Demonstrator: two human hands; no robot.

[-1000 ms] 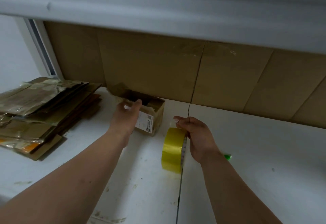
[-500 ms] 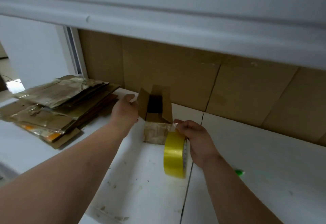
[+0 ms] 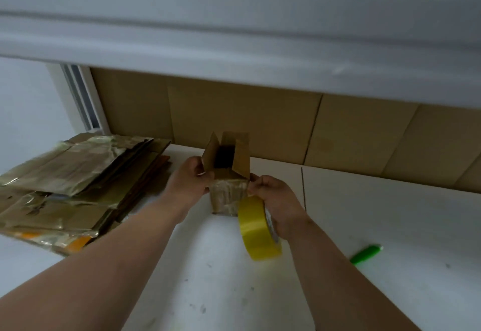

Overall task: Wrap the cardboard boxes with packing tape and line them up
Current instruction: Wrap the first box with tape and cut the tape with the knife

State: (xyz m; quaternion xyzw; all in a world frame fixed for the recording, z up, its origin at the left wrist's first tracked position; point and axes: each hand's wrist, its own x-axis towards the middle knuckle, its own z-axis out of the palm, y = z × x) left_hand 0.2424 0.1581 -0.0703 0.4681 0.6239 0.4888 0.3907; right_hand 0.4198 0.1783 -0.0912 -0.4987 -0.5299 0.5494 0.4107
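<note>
Tape roll (image 3: 256,229) bright yellow. Box (image 3: 227,187) brown, shiny film on side. Pen (image 3: 365,254) lower right green. Table (image 3: 390,213) white, dark-speckled. Flattened stack (image 3: 73,182) brown-gold, orange patches.

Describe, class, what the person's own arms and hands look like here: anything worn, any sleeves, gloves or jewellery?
Both forearms are bare from the bottom edge of the picture up to the wrists: no sleeves show. The left hand and right hand wear no gloves. No watch, bracelet or ring can be seen, though the picture is a little blurred. A pale fingernail shows on the left hand.
</note>
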